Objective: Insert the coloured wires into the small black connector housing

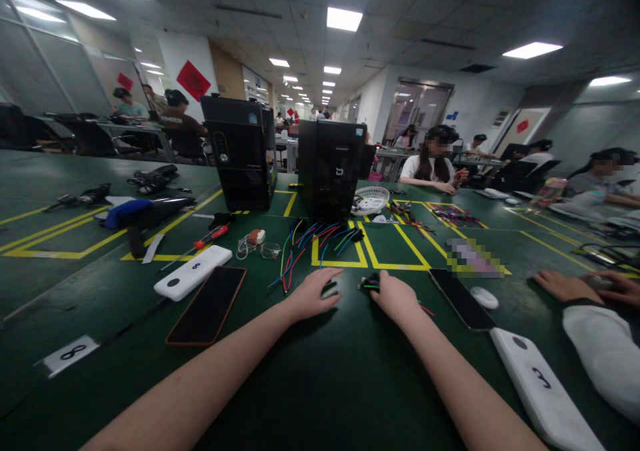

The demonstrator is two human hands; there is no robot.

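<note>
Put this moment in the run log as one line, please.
left hand: at small pale object | right hand: gripping dark wire bundle | ahead: loose coloured wires | beyond: two black computer towers

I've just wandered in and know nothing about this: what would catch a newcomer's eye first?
Probably the two black computer towers, standing side by side on the green table beyond the hands. Next come the brightly coloured wires spread in front of them. Nearer, the right hand grips a dark wire bundle, while the left hand curls at a small pale thing, too blurred to name.
</note>
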